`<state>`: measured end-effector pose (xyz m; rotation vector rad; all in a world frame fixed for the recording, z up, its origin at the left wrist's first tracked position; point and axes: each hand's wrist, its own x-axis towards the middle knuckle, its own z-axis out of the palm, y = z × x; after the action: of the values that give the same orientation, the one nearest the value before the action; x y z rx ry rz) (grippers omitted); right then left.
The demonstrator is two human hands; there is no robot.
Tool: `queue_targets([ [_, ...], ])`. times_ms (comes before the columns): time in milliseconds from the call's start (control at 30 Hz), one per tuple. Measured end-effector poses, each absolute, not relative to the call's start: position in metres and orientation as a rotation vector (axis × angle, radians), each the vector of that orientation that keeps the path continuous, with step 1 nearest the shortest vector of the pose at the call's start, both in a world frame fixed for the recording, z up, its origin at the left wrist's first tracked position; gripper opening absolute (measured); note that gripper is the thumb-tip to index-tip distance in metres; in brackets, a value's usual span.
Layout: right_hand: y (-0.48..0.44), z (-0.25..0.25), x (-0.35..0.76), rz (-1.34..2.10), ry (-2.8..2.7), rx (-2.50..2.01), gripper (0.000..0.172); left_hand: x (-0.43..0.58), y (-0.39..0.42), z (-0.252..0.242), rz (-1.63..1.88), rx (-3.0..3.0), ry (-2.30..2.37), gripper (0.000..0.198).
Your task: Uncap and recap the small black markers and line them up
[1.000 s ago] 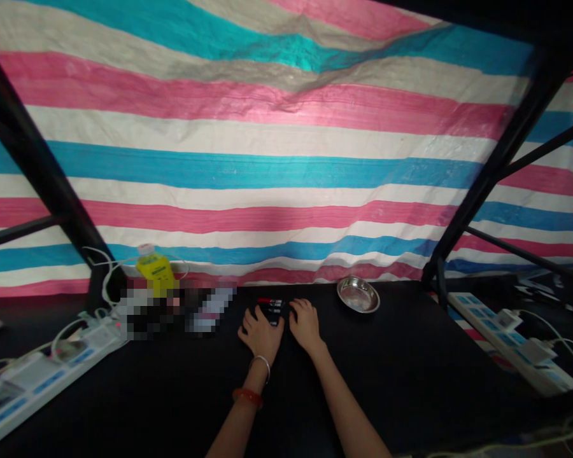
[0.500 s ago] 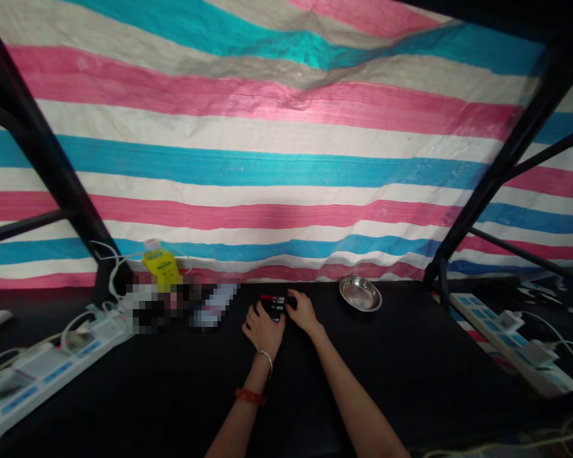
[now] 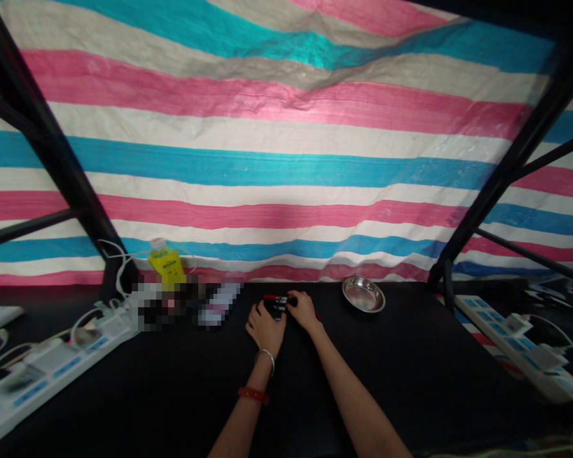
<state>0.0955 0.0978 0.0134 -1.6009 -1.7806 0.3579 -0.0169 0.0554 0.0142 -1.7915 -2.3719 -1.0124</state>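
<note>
Black bench [image 3: 410, 381] under both hands, left hand [image 3: 266, 327] and right hand [image 3: 304, 310] close together at the far middle, fingers curled over a small cluster of dark pens or markers with red ends [image 3: 275, 302]; whether actually gripped or merely touched, impossible to tell. Judged as sorting or gathering that cluster, calling next for a firmer pinch on a single piece. Nothing legible anywhere: print on yellow bottle [image 3: 166, 266] too small, steel dish [image 3: 363, 294] plain.
</note>
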Motion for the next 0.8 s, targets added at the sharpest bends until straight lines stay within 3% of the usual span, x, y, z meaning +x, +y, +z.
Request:
queue_targets([
  [467, 0.075, 0.011, 0.104, 0.307, -1.791, -1.658, 0.034, -0.017, 0.056, 0.017, -1.065, -1.68, -2.459, 0.06],
  [800, 0.04, 0.005, 0.104, 0.272, -1.723, -1.665, 0.023, -0.018, 0.056, 0.019, -1.066, -1.582, -2.513, 0.068],
])
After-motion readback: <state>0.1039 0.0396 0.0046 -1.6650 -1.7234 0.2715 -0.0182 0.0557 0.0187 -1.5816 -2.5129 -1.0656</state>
